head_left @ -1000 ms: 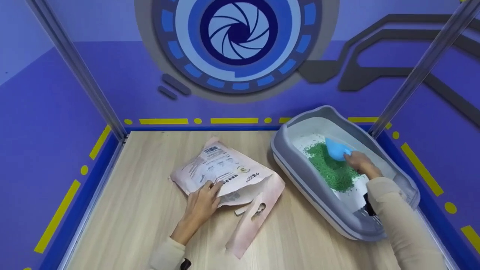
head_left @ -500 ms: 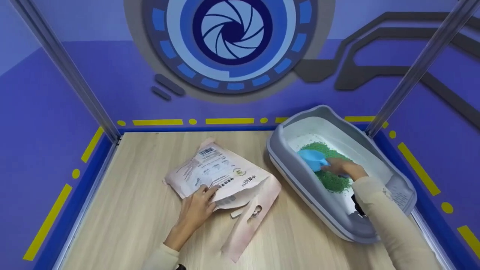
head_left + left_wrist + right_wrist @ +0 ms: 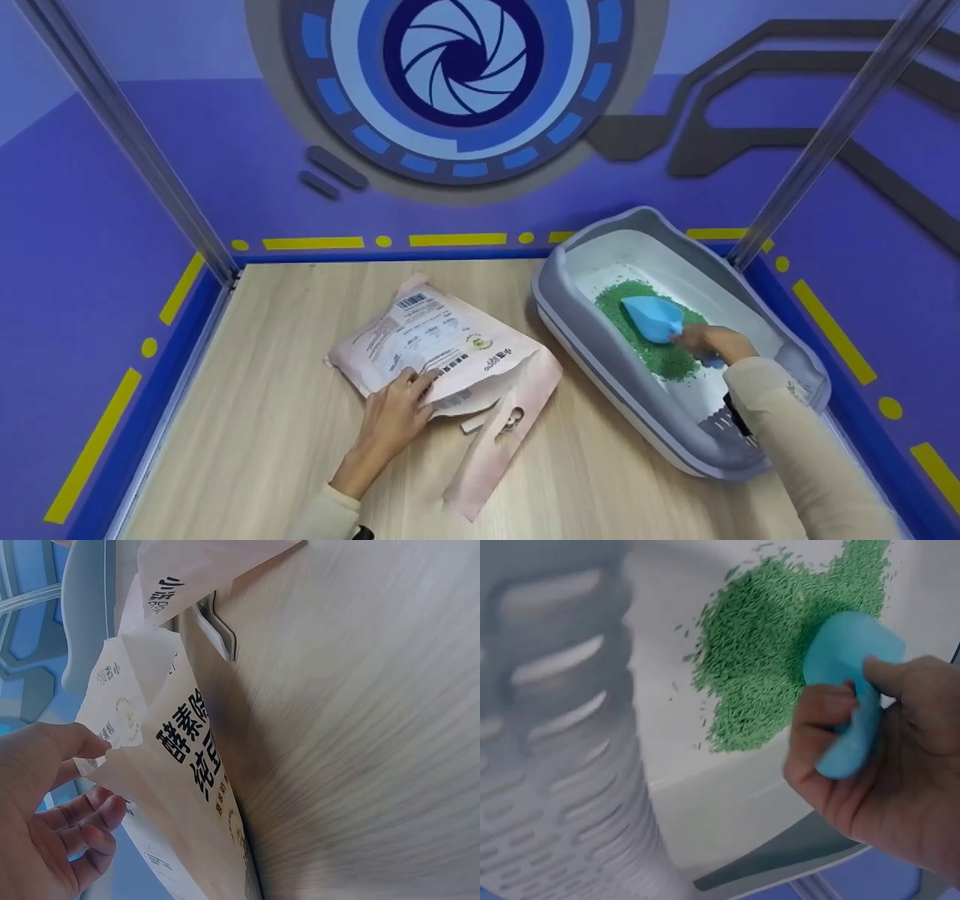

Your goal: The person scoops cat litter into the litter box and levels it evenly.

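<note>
My right hand [image 3: 709, 343] grips the handle of a light-blue scoop [image 3: 651, 316], its bowl over green pellet litter [image 3: 754, 652] inside a grey and white litter box [image 3: 592, 375]. The right wrist view shows fingers and thumb wrapped round the handle [image 3: 851, 750]. On the left, a pale pink litter bag [image 3: 442, 337] lies torn open along one side. My left hand [image 3: 394, 412] pinches the bag's torn edge; in the left wrist view thumb and forefinger meet at that edge, the other fingers curled beside the printed bag [image 3: 180, 787].
The torn-off strip with a handle hole [image 3: 499, 450] lies in front of the bag, a small white piece [image 3: 474, 424] beside it. A slotted grey grate [image 3: 562, 727] spans the box's near end. Blue-purple walls [image 3: 187, 165] enclose the wooden table [image 3: 285, 420].
The scoop swung left across the pellets toward the box's left wall, then came back right. Its bowl now points to the upper left. My left hand keeps its place on the bag.
</note>
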`<action>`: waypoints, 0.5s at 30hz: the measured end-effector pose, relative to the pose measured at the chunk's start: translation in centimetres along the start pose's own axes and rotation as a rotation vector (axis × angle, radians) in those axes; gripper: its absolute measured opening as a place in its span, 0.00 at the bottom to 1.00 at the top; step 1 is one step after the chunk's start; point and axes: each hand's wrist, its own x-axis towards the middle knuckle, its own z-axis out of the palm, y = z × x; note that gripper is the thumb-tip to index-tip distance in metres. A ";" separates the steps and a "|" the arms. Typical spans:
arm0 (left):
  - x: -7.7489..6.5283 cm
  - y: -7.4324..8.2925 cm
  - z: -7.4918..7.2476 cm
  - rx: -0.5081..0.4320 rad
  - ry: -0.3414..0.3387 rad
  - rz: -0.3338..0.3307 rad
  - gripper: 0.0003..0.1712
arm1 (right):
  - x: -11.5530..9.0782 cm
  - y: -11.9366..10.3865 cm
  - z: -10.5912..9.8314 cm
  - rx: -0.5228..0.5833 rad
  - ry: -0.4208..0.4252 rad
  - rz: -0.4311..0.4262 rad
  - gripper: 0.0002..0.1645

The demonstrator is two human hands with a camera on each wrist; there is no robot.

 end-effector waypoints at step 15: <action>0.2 -0.1 -0.5 0.003 -0.033 -0.023 0.27 | -4.1 0.1 -3.1 0.067 -0.233 0.134 0.25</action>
